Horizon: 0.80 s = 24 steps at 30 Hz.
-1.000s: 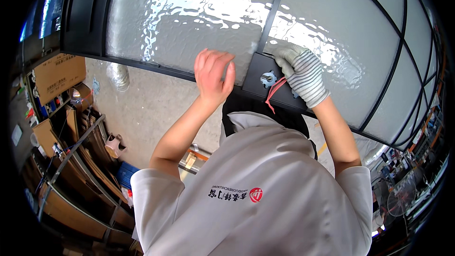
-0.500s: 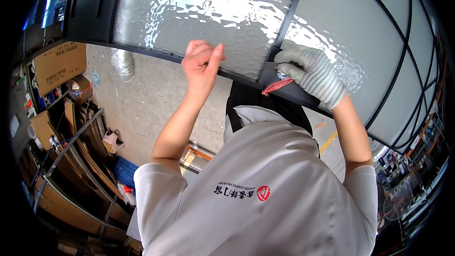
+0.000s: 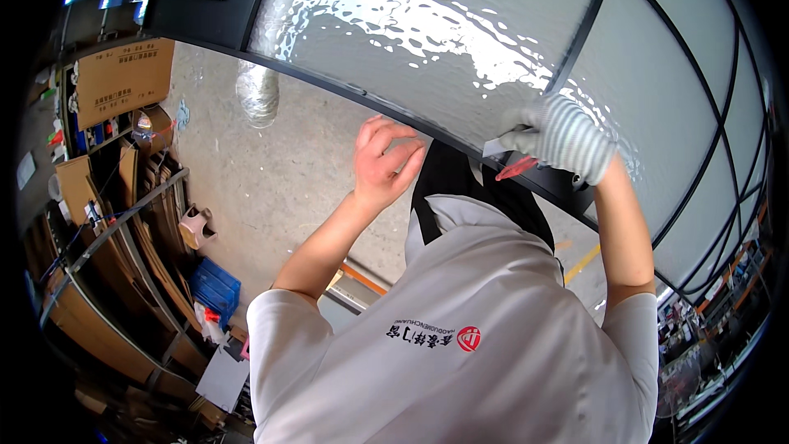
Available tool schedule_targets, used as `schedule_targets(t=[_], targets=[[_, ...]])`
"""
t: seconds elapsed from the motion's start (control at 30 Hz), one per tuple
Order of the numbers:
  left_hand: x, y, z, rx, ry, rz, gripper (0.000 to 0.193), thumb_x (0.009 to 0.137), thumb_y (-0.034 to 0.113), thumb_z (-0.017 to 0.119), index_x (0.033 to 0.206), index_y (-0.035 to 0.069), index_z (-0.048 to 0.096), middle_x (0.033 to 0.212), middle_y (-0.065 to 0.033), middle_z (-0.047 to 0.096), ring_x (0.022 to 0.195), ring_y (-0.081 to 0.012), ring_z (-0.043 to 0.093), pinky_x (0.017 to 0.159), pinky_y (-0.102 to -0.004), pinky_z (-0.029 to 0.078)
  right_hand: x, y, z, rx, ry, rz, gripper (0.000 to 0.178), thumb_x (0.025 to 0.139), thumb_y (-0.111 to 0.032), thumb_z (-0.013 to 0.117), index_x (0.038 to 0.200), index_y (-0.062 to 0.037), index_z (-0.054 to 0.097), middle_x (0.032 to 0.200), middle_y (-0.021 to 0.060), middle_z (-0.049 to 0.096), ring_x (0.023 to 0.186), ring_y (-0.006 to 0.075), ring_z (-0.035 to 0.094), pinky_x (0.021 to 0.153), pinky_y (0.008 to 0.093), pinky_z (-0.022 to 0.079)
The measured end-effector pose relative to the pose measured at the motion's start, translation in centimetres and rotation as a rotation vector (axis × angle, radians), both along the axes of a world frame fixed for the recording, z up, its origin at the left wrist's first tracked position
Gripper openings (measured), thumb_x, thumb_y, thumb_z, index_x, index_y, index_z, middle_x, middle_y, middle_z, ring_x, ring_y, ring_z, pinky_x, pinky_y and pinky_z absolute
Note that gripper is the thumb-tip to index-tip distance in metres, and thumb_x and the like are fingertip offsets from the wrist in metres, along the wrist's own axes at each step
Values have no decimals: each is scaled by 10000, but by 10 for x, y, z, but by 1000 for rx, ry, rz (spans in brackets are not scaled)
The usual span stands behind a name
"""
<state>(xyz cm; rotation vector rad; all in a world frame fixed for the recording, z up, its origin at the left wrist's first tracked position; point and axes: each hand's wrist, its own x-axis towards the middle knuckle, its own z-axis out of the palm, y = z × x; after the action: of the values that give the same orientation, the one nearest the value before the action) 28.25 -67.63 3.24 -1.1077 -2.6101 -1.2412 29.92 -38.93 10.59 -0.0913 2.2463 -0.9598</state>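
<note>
My bare left hand is loosely curled, its fingers apart and nothing visible in them. It hovers at the near edge of a large black-framed panel, just in front of the black frame. A grey-and-white striped glove covers my right hand, whose fingers are closed round a small tool with a flat pale blade. A red part of that tool sticks out below the glove; the fingers hide the rest. The panel holds rippled, shiny glass and lies just beneath the right hand.
Black bars divide the panel. A clear-wrapped roll is on the concrete floor to the left. Beyond it stand a cardboard box, a metal rack of cardboard, a pink stool and a blue crate.
My left hand has drawn back off the frame and its fingers have loosened from a fist. My right hand has shifted toward me and right, turning the tool so its pale blade shows.
</note>
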Motion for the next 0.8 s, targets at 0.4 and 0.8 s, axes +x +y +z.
schedule_targets(t=[0.4, 0.8], targets=[[-66, -12, 14, -281, 136, 54, 157, 752, 166, 714, 715, 64, 599, 803, -62, 584, 911, -269, 549, 976, -515, 370, 47, -9, -3, -256, -43, -522, 154, 858, -132, 648, 925, 1, 687, 711, 38, 625, 658, 106, 564, 636, 261, 481], [-13, 60, 16, 95, -77, -391, 149, 715, 94, 733, 693, 64, 589, 730, -50, 590, 775, -251, 580, 861, -461, 469, 140, -13, -4, -324, -103, -676, 230, 808, -217, 731, 933, -33, 673, 781, 83, 668, 701, 134, 595, 684, 294, 485]])
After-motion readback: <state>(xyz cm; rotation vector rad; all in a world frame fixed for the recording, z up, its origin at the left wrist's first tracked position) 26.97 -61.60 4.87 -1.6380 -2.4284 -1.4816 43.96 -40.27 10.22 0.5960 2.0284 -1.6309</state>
